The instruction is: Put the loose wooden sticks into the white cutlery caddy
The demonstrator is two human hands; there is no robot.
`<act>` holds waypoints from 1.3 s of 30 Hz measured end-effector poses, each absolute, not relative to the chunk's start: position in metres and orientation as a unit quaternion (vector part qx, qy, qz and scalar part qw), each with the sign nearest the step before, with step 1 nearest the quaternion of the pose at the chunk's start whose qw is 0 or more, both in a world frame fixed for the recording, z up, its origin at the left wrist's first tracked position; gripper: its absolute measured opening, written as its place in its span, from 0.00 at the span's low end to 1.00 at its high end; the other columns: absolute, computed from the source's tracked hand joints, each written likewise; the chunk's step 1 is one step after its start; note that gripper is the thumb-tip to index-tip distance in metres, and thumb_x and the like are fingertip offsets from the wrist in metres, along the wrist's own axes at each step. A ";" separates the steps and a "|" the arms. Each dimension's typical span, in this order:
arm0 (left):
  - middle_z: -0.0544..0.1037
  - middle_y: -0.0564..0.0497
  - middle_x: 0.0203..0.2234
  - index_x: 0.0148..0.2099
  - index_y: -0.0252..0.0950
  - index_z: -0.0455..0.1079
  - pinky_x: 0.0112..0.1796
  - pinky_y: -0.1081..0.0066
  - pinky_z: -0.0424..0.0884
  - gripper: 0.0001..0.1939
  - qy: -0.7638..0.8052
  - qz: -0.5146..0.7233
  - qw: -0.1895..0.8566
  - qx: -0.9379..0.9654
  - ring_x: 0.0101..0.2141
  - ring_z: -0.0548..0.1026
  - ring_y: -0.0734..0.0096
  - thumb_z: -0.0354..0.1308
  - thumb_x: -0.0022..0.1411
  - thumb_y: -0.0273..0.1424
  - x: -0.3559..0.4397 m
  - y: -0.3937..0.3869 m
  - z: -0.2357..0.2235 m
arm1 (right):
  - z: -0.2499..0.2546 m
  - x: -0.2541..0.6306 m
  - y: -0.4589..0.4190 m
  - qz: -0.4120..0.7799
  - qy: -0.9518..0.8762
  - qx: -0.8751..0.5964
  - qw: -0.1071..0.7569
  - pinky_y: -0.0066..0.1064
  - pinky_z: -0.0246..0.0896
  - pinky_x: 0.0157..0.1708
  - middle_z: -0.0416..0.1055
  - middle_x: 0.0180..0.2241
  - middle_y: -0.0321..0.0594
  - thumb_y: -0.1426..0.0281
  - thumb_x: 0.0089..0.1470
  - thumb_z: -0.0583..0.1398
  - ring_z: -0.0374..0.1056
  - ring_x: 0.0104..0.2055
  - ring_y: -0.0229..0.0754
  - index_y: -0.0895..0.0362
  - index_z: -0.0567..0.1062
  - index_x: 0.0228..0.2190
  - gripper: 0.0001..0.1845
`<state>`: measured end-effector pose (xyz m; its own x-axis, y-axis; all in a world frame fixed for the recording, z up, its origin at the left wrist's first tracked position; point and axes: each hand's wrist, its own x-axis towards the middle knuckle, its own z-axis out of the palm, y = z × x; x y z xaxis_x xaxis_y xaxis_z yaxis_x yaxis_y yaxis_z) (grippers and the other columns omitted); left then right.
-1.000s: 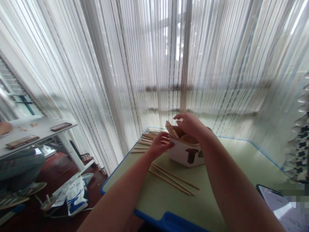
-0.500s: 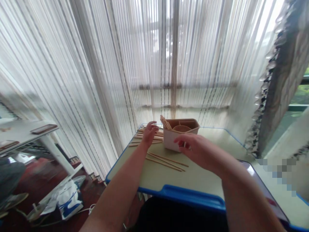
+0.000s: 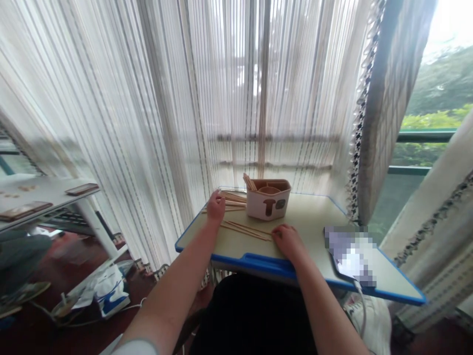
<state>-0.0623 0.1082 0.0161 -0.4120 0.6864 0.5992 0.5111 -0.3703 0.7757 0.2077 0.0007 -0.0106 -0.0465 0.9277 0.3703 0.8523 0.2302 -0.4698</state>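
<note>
One head-worn camera faces forward and down over the nearby desk (image 3: 310,217) (curtains (image 3: 207,93) beyond).

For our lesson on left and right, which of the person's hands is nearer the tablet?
Right. The right hand is left of the tablet, by the right ends of the front sticks; the left hand is farther left, beside the back sticks.

Left hand (image 3: 216,207): farther forward, loosely curled | Right hand (image 3: 288,240): nearer, palm down
</note>
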 end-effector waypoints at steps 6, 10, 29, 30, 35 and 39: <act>0.75 0.46 0.34 0.49 0.34 0.66 0.40 0.66 0.68 0.18 0.600 0.581 -0.006 0.550 0.34 0.73 0.65 0.50 0.56 0.30 -0.064 0.103 -0.002 | -0.014 0.219 0.002 0.155 -0.562 -0.597 0.551 0.36 0.59 0.38 0.72 0.33 0.45 0.60 0.53 0.52 0.67 0.36 0.44 0.60 0.72 0.36 0.17; 0.75 0.44 0.36 0.48 0.33 0.65 0.42 0.64 0.67 0.17 0.613 0.563 -0.024 0.553 0.37 0.73 0.63 0.49 0.56 0.29 -0.062 0.101 -0.002 | -0.016 0.227 0.004 0.208 -0.449 -0.551 0.672 0.33 0.61 0.33 0.72 0.30 0.41 0.56 0.48 0.56 0.67 0.31 0.41 0.59 0.70 0.37 0.20; 0.72 0.45 0.35 0.42 0.35 0.65 0.41 0.63 0.67 0.11 0.601 0.567 -0.030 0.562 0.36 0.72 0.64 0.49 0.55 0.27 -0.048 0.091 0.001 | -0.009 0.225 -0.003 0.247 -0.357 -0.509 0.743 0.29 0.61 0.26 0.69 0.27 0.37 0.57 0.44 0.60 0.65 0.26 0.37 0.59 0.70 0.35 0.20; 0.72 0.45 0.36 0.43 0.35 0.65 0.42 0.63 0.67 0.12 0.586 0.580 -0.043 0.564 0.37 0.71 0.64 0.49 0.55 0.27 -0.043 0.090 0.002 | -0.010 0.225 -0.003 0.247 -0.355 -0.511 0.743 0.29 0.61 0.26 0.69 0.27 0.37 0.57 0.44 0.60 0.65 0.26 0.37 0.59 0.70 0.35 0.20; 0.71 0.44 0.39 0.44 0.34 0.64 0.40 0.65 0.69 0.15 0.513 0.631 -0.005 0.583 0.39 0.71 0.65 0.51 0.52 0.27 -0.019 0.104 0.019 | -0.008 0.225 -0.007 0.244 -0.349 -0.511 0.746 0.29 0.61 0.27 0.69 0.28 0.37 0.57 0.45 0.60 0.65 0.27 0.37 0.59 0.70 0.36 0.20; 0.71 0.47 0.37 0.44 0.35 0.62 0.36 0.68 0.70 0.14 0.466 0.679 0.088 0.561 0.34 0.71 0.70 0.51 0.54 0.31 -0.006 0.123 0.040 | 0.001 0.223 -0.013 0.243 -0.345 -0.502 0.755 0.29 0.62 0.29 0.70 0.30 0.37 0.57 0.47 0.59 0.66 0.28 0.38 0.58 0.69 0.38 0.20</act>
<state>-0.0063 0.1233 0.0397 -0.3555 0.6416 0.6797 0.4039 -0.5503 0.7308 0.2225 -0.0127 0.0011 0.6440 0.7133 0.2766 -0.0203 0.3774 -0.9258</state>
